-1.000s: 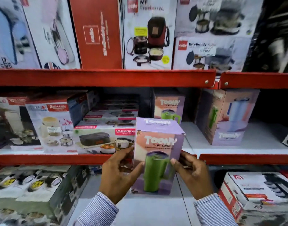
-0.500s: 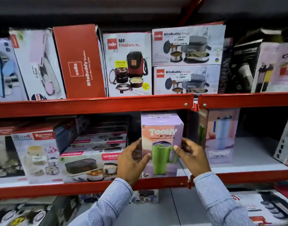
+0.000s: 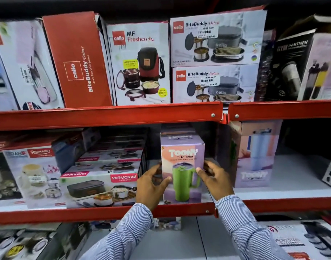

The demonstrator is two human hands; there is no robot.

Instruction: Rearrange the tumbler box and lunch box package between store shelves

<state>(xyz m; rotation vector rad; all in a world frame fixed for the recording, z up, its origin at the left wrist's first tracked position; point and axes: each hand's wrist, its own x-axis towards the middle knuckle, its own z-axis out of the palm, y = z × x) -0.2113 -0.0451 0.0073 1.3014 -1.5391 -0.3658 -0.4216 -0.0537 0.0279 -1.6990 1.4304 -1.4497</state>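
Note:
A purple Toony tumbler box with a green mug pictured on it stands upright on the middle shelf, near its front edge. My left hand grips its left side and my right hand grips its right side. Another Toony box stands right behind it, mostly hidden. Lunch box packages fill the same shelf to the left, the nearest being a stack of Varmora boxes. On the top shelf stand the Cello MF Freshco lunch box package and two stacked BiteBuddy boxes.
A larger Toony box stands on the middle shelf to the right, with bare white shelf beyond it. A red Cello BiteBuddy box leans on the top shelf. The red shelf lip runs above the tumbler box. More boxes lie on the bottom shelf.
Both hands have lifted the tumbler box from below the middle shelf's level up and forward onto that shelf, then pushed it a little deeper. The view has tilted up.

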